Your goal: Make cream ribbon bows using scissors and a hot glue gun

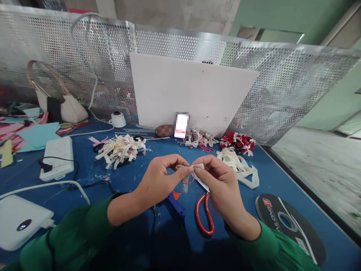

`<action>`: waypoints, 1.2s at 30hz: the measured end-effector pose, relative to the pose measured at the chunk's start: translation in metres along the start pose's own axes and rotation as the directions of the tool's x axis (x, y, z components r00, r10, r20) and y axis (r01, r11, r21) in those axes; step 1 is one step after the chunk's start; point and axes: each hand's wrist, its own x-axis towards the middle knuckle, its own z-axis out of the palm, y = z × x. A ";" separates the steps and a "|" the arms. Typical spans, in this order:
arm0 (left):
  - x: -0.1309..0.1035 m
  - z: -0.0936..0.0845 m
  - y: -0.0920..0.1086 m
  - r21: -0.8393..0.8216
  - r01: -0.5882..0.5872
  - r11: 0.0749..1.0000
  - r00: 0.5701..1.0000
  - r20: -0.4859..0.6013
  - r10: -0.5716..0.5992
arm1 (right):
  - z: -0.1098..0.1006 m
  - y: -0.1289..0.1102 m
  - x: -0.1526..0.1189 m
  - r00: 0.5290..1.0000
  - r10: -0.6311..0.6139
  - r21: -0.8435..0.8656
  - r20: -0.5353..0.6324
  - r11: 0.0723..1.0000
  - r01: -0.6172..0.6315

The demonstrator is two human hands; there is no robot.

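Observation:
Between my two hands is a small cream ribbon bow (185, 177) on a thin purple hair elastic. My left hand (163, 175) pinches the bow's left side between thumb and fingertips. On its other side, my right hand (218, 180) grips the ribbon near the knot with thumb and forefinger. Beneath my hands lie red-handled scissors (208, 216), blades partly covered by my right hand. A blue glue gun (175, 205) with an orange trigger rests left of them, partly hidden under my left hand.
Finished-looking bows (122, 148) are heaped at left, with more bows (199, 138) and red bows (237, 143) behind. Cream ribbon (238, 163) lies right, near a black spool (290, 226). A lit phone (181, 126) leans on a white board (191, 90). A power strip (58, 156) and power bank (24, 222) sit left.

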 end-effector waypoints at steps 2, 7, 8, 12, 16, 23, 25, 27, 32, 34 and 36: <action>-0.001 -0.001 0.000 0.018 -0.017 1.000 1.000 -0.009 0.017 | 0.000 0.000 0.000 1.000 0.001 -0.017 0.005 1.000 -0.001; -0.004 -0.002 0.002 0.023 -0.043 0.999 0.999 -0.010 0.044 | 0.002 -0.001 0.001 1.000 -0.022 -0.060 0.010 0.998 0.022; -0.004 -0.002 0.002 0.025 -0.046 0.999 0.999 -0.010 0.047 | 0.003 -0.002 0.001 1.000 -0.026 -0.066 0.011 0.997 0.026; -0.005 -0.002 0.004 0.022 -0.043 0.999 0.999 -0.012 0.043 | 0.005 -0.004 0.001 1.000 -0.024 -0.074 0.020 0.997 0.025; -0.006 -0.001 0.004 0.024 -0.031 0.999 0.999 -0.009 0.031 | 0.005 -0.005 0.001 1.000 -0.015 -0.071 0.018 0.997 0.016; -0.004 -0.001 0.004 -0.010 -0.001 1.000 1.000 0.007 0.001 | 0.003 -0.004 0.000 1.000 -0.008 -0.078 -0.004 0.997 0.008; -0.003 -0.001 0.003 -0.038 0.014 0.999 1.000 0.021 -0.013 | 0.001 -0.003 -0.001 1.000 0.000 -0.068 -0.016 0.998 -0.001; -0.003 -0.001 0.003 -0.067 0.014 0.998 0.999 0.029 -0.012 | 0.001 -0.002 -0.001 1.000 0.002 -0.051 -0.028 0.999 -0.003; -0.004 -0.001 0.004 -0.031 -0.006 1.000 1.000 0.012 0.007 | 0.001 -0.002 -0.001 1.000 0.000 -0.027 -0.023 1.000 -0.001; -0.004 -0.002 0.005 -0.012 -0.016 1.000 1.000 0.005 0.016 | 0.002 -0.002 -0.002 1.000 -0.002 -0.040 -0.015 0.999 0.001; -0.003 -0.003 0.006 -0.009 -0.023 1.000 1.000 0.002 0.023 | 0.002 -0.001 -0.002 1.000 -0.009 -0.060 -0.009 0.998 0.008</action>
